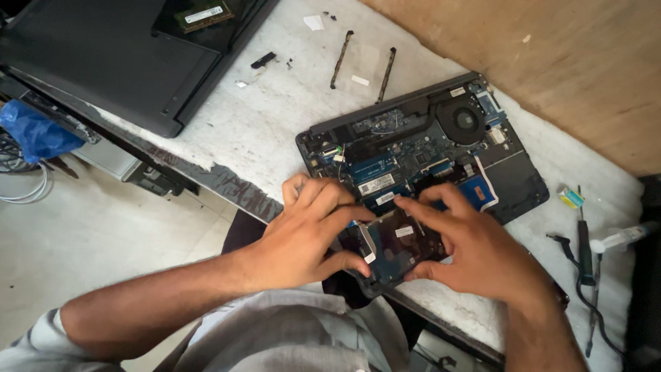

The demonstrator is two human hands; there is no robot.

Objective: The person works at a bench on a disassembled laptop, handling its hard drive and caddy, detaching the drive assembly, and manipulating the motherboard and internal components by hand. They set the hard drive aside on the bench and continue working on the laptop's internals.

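Note:
An opened laptop base (pixel 513 180) lies on the white worktop with its blue circuit board and round fan (pixel 463 120) exposed. At its near corner sits a dark hard drive (pixel 396 244) with a white sticker. My left hand (pixel 310 231) grips the drive's left edge, thumb under the front corner. My right hand (pixel 475 244) holds its right side, fingers spread over the top and reaching toward the board. Both hands are on the drive at once.
A closed dark laptop (pixel 103 62) and another board lie at the far left. Two thin metal strips (pixel 341 58) and small loose parts rest beyond the open base. Screwdrivers (pixel 584 248), a cable and a syringe-like tube (pixel 623 238) lie to the right. The table's edge runs diagonally, with floor below.

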